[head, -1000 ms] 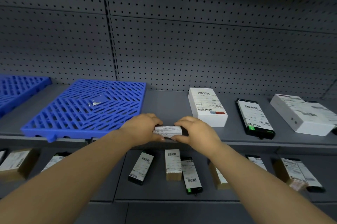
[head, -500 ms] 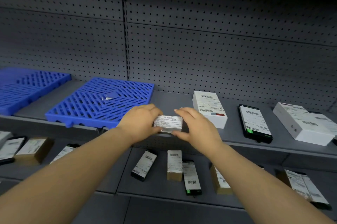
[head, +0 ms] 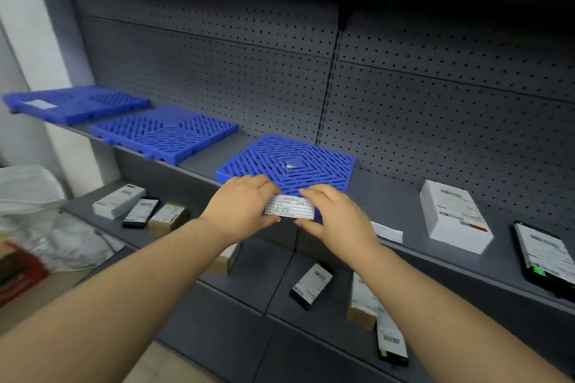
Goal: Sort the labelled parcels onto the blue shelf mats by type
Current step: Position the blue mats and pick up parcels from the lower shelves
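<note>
A small parcel with a white printed label (head: 289, 207) sits between my two hands, at the front edge of the nearest blue mat (head: 289, 164). My left hand (head: 241, 206) grips its left end and my right hand (head: 337, 216) its right end. Two more blue mats lie further left on the same shelf, the middle mat (head: 165, 132) and the far mat (head: 74, 104), which has a white label on it. A white box (head: 452, 216) and a black parcel (head: 546, 256) lie on the shelf to the right.
The lower shelf (head: 258, 267) holds several labelled parcels, black, brown and white. A small white slip (head: 387, 232) lies on the upper shelf by my right wrist. White plastic bags (head: 28, 205) and a red box (head: 18, 273) stand at the far left. A pegboard wall backs the shelves.
The view has swung left, bringing three blue mats into sight. Both hands, still on the small labelled parcel, have moved left from the bare shelf to the nearest mat's front edge.
</note>
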`<state>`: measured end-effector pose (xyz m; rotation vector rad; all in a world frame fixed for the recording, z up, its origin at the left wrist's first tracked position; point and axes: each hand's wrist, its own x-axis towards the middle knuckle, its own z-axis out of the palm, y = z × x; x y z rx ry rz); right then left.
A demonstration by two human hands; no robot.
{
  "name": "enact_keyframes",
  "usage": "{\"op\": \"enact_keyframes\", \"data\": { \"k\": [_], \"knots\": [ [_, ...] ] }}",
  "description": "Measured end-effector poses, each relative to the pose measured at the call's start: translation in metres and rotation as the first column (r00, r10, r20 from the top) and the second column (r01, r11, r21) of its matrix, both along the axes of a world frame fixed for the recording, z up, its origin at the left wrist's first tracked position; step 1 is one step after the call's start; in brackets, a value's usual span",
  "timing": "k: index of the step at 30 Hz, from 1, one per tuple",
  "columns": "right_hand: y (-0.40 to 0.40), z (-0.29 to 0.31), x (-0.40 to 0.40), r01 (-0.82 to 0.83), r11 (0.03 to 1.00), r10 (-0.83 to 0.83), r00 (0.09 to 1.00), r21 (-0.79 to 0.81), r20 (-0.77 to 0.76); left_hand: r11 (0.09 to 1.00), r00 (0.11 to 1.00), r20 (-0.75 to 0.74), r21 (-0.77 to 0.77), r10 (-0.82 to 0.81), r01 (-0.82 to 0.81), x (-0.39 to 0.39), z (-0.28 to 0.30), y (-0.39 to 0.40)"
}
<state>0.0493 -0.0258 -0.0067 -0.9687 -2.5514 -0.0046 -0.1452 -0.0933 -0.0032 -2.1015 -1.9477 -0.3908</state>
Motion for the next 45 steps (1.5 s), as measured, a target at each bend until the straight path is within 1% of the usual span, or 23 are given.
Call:
{"op": "enact_keyframes", "data": {
  "k": [5, 12, 15, 19, 22, 27, 31, 35, 37, 40, 43, 45],
  "knots": [
    [-0.033, 0.011, -0.104, -0.12, 0.993, 0.12, 0.992, 0.013, 0.043, 0.99, 0.991, -0.015, 0.04, 0.134, -0.133, -0.09, 0.007, -0.057],
    [-0.095, 0.014, -0.272, -0.261, 0.964, 0.26, 0.965, 0.052, 0.023, 0.955, 0.955, -0.037, 0.047, 0.294, -0.292, -0.242, 0.015, -0.143],
    [-0.116, 0.013, -0.338, -0.3, 0.953, 0.3, 0.954, 0.041, 0.002, 0.938, 0.937, -0.037, 0.029, 0.347, -0.346, -0.302, 0.018, -0.175],
    [-0.134, 0.01, -0.406, -0.334, 0.942, 0.334, 0.942, 0.018, 0.007, 0.918, 0.918, -0.01, -0.011, 0.396, -0.396, -0.364, 0.019, -0.203],
    [-0.137, 0.006, -0.447, -0.365, 0.931, 0.365, 0.931, 0.006, 0.029, 0.908, 0.908, -0.04, -0.023, 0.417, -0.418, -0.401, 0.017, -0.209],
    [-0.112, 0.004, -0.506, -0.39, 0.921, 0.389, 0.92, 0.002, 0.043, 0.909, 0.908, -0.031, -0.006, 0.417, -0.417, -0.455, 0.013, -0.19],
    [-0.074, 0.005, -0.547, -0.38, 0.925, 0.38, 0.925, -0.002, 0.023, 0.908, 0.906, -0.074, 0.012, 0.417, -0.418, -0.5, 0.015, -0.15],
    [-0.031, 0.008, -0.578, -0.332, 0.943, 0.332, 0.943, -0.033, 0.002, 0.931, 0.927, -0.086, 0.0, 0.364, -0.365, -0.536, 0.022, -0.1],
    [-0.01, 0.009, -0.585, -0.303, 0.953, 0.303, 0.953, -0.031, 0.017, 0.944, 0.941, -0.095, -0.009, 0.326, -0.328, -0.548, 0.024, -0.074],
    [0.017, 0.009, -0.584, -0.239, 0.971, 0.24, 0.971, -0.027, 0.009, 0.966, 0.965, -0.06, -0.008, 0.256, -0.257, -0.558, 0.023, -0.034],
    [0.039, 0.009, -0.571, -0.149, 0.988, 0.15, 0.988, -0.036, 0.033, 0.984, 0.985, -0.024, -0.032, 0.173, -0.174, -0.556, 0.018, 0.005],
    [0.051, 0.009, -0.558, -0.072, 0.996, 0.076, 0.995, -0.051, 0.062, 0.994, 0.995, -0.034, -0.053, 0.091, -0.093, -0.551, 0.016, 0.032]
  ]
}}
